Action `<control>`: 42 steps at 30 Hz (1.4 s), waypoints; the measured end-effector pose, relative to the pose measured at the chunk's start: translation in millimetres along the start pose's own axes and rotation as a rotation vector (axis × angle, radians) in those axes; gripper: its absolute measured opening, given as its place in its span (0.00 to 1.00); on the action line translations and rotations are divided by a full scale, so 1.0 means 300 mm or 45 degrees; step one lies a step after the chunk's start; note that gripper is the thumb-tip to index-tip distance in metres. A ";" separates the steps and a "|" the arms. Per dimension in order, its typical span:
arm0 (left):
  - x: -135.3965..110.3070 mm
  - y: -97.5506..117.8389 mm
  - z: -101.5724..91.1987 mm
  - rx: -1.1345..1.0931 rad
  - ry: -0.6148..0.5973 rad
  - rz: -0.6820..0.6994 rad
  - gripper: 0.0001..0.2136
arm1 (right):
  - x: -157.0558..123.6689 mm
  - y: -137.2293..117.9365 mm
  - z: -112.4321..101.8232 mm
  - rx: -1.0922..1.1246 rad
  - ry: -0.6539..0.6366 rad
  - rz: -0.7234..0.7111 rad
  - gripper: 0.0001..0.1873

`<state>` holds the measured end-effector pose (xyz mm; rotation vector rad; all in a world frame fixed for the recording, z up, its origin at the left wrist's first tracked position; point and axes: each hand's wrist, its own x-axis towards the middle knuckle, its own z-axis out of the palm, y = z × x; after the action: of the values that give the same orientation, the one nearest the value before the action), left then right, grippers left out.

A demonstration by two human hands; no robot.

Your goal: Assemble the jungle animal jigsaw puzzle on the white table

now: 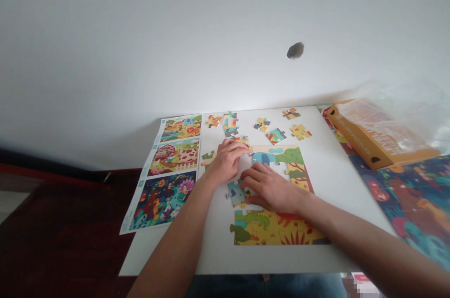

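Observation:
A partly built colourful jigsaw puzzle lies on the white table. My left hand rests on the puzzle's upper left part, fingers curled and pressed onto pieces near the top edge. My right hand lies flat on the middle of the puzzle, fingers stretched left and touching a blue piece at the left side. Several loose pieces lie scattered near the table's far edge.
A sheet with three reference pictures lies at the left of the table. An orange puzzle box with clear plastic over it stands at the right, next to a dark finished puzzle. A white wall stands behind the table.

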<state>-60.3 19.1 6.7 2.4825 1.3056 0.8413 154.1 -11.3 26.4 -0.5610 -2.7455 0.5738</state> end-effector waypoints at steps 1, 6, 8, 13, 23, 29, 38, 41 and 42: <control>0.000 0.001 -0.001 0.000 0.002 -0.002 0.17 | 0.002 0.003 0.002 0.016 0.007 0.001 0.15; 0.002 -0.002 -0.004 -0.015 0.030 0.003 0.16 | 0.000 0.031 0.000 0.104 0.089 0.020 0.22; 0.002 -0.004 -0.003 -0.039 0.080 -0.001 0.15 | -0.009 0.047 -0.012 0.103 0.178 0.056 0.22; 0.002 0.005 -0.003 -0.113 0.163 -0.085 0.12 | -0.035 0.094 -0.038 0.063 0.337 0.150 0.23; -0.001 0.009 -0.021 -0.172 -0.046 -0.108 0.09 | -0.038 0.111 -0.041 0.007 0.351 0.223 0.29; -0.015 -0.022 -0.044 0.009 -0.090 -0.172 0.09 | -0.061 0.147 -0.069 -0.119 0.302 0.334 0.30; -0.015 0.017 -0.089 -0.003 -0.376 -0.035 0.19 | -0.087 0.174 -0.099 -0.188 0.229 0.348 0.25; -0.016 0.026 -0.096 -0.011 -0.455 -0.036 0.20 | -0.087 0.173 -0.105 -0.169 0.191 0.318 0.24; -0.017 0.029 -0.097 -0.016 -0.465 -0.039 0.20 | -0.087 0.173 -0.106 -0.161 0.180 0.314 0.24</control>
<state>-73.3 7.8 32.4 2.4479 1.1993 0.3613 204.5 31.7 27.0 -0.9425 -2.6092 0.3975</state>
